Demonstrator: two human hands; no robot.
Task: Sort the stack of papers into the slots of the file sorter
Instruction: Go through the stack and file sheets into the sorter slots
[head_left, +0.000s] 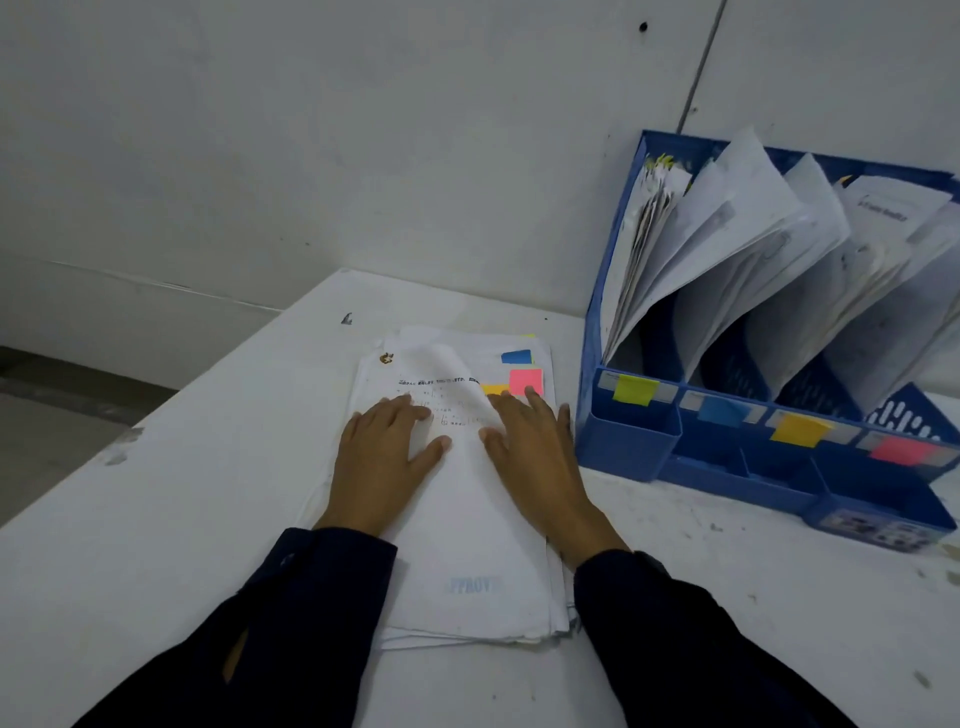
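Note:
A stack of white papers (467, 545) lies flat on the white table, with blue, pink and yellow sticky tabs (524, 379) showing near its far right corner. My left hand (384, 457) rests flat on the stack's left half, fingers straight. My right hand (535, 457) lies flat on the right half, fingertips by the pink tab. The top sheet bulges up a little between the two hands. To the right stands the blue file sorter (634, 447), its slots holding leaning papers (737, 249) and marked in front with yellow, blue, orange and pink labels.
The white table (182, 519) has its left edge running diagonally, with floor beyond it. A white wall rises right behind the table and the sorter. Small blue trays (878, 514) jut out at the sorter's front.

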